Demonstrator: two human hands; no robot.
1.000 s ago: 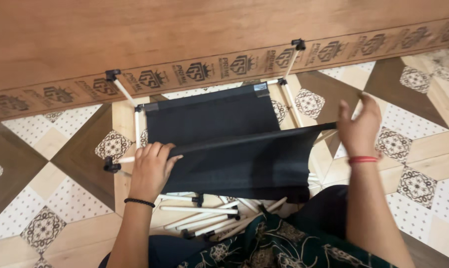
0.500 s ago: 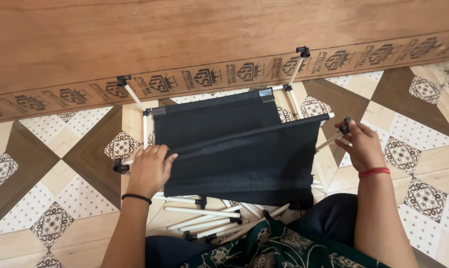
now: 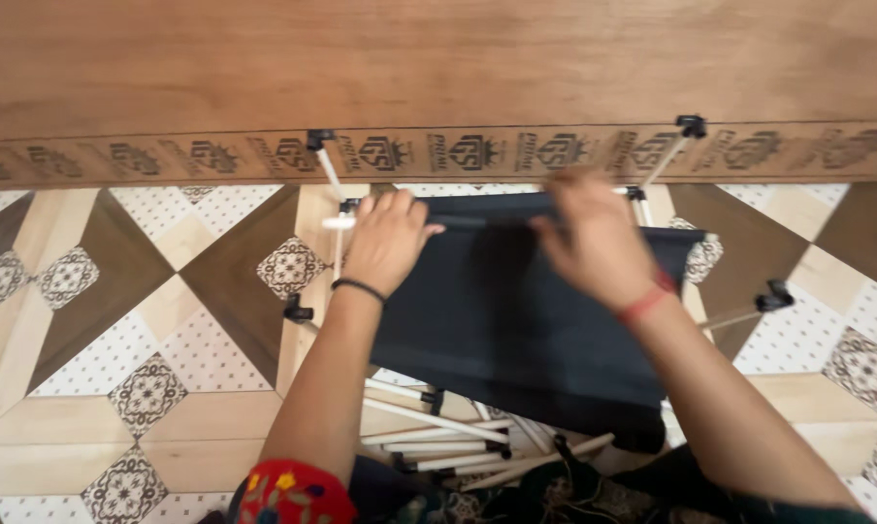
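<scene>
Down on the patterned floor (image 3: pixel 157 320), both hands are working at the far edge of a black fabric panel (image 3: pixel 516 330) stretched in a frame of white rods (image 3: pixel 337 209) with black corner joints (image 3: pixel 298 312). The left hand (image 3: pixel 385 238) is curling its fingers over the panel's upper left corner, grasping the cloth beside a rod end. The right hand (image 3: pixel 594 238), blurred, is pressing on the same top edge; I cannot tell whether it is clenched. Loose white rods (image 3: pixel 438 437) are lying near the person's lap, and a wooden board (image 3: pixel 438 68) is standing just beyond the frame.
</scene>
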